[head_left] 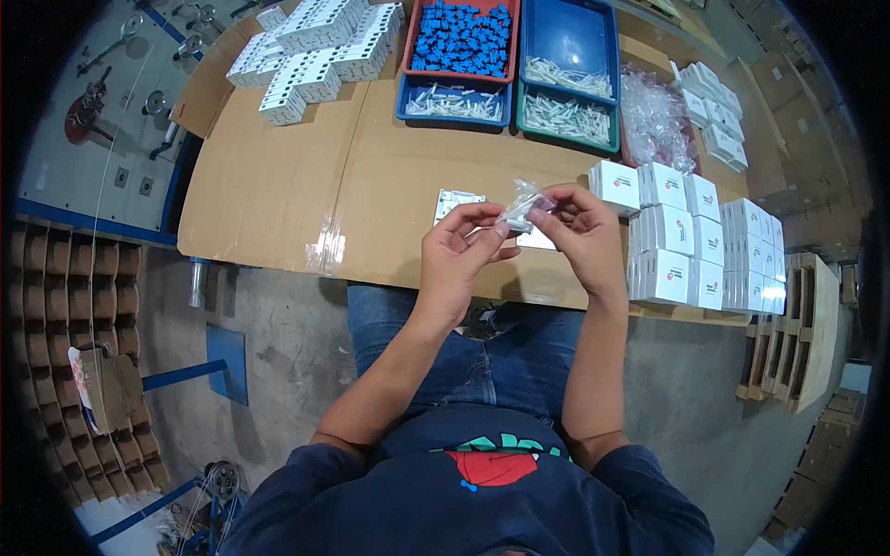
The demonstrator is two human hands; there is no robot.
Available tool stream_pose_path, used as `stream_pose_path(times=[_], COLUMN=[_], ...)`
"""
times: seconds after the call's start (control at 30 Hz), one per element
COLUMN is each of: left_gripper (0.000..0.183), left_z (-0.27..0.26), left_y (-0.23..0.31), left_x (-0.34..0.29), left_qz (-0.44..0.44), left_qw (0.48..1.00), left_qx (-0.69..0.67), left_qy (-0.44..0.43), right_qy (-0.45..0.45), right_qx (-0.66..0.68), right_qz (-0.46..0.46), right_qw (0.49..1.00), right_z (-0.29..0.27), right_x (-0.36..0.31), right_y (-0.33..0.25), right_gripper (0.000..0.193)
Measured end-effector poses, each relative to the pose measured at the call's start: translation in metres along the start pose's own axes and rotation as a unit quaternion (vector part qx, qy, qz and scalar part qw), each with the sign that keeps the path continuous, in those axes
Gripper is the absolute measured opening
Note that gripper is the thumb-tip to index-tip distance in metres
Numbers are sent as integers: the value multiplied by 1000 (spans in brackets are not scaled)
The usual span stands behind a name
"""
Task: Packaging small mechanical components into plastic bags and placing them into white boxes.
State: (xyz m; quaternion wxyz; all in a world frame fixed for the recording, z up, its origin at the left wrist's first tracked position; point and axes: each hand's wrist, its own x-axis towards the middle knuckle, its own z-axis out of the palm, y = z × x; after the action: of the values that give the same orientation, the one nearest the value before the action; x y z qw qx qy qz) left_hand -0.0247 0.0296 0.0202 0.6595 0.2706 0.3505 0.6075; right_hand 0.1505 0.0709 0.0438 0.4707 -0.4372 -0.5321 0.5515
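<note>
Between my two hands, above the near part of the cardboard-covered table, is a small clear plastic bag [525,200] with white pieces in it. My left hand [461,243] pinches the bag's lower left side between thumb and fingers. With thumb and curled fingers, my right hand [584,233] grips its right side. Under the hands lies a white plate-like part [456,201] with openings, partly covered by my left fingers. Another flat white piece [535,241] shows between the hands, mostly hidden.
At the back stand a red tray [405,56] of blue parts, blue and green trays of white pieces, and a tray of clear bags [656,111]. White boxes [675,232] are stacked on the right. White slotted parts [320,46] are piled at the far left.
</note>
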Motion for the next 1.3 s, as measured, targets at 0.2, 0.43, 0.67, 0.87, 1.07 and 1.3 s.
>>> stream_pose_path(times=[0.2, 0.43, 0.67, 0.87, 1.07, 1.3], left_gripper=[20, 19, 25, 27, 28, 27], left_z=[-3, -4, 1, -2, -3, 0], left_y=[-3, -4, -5, -4, -8, -3], left_x=[-1, -1, -1, -1, 2, 1], left_qz=[4, 5, 29, 35, 58, 51], left_qw=[1000, 1000, 1000, 999, 998, 999], left_qx=[-4, 0, 9, 15, 5, 11], left_qy=[5, 18, -6, -4, 21, 8], right_qy=[-36, -92, -55, -57, -76, -83], right_qx=[-33, -35, 0, 3, -26, 18], right_qz=[24, 20, -8, -5, 16, 25], right_qw=[998, 995, 998, 998, 997, 996], right_z=[-3, -2, 4, 7, 4, 3], right_x=[-3, -3, -1, -1, 0, 0], right_y=[-1, 1, 5, 8, 5, 4], right_gripper=[20, 33, 34, 31, 27, 26])
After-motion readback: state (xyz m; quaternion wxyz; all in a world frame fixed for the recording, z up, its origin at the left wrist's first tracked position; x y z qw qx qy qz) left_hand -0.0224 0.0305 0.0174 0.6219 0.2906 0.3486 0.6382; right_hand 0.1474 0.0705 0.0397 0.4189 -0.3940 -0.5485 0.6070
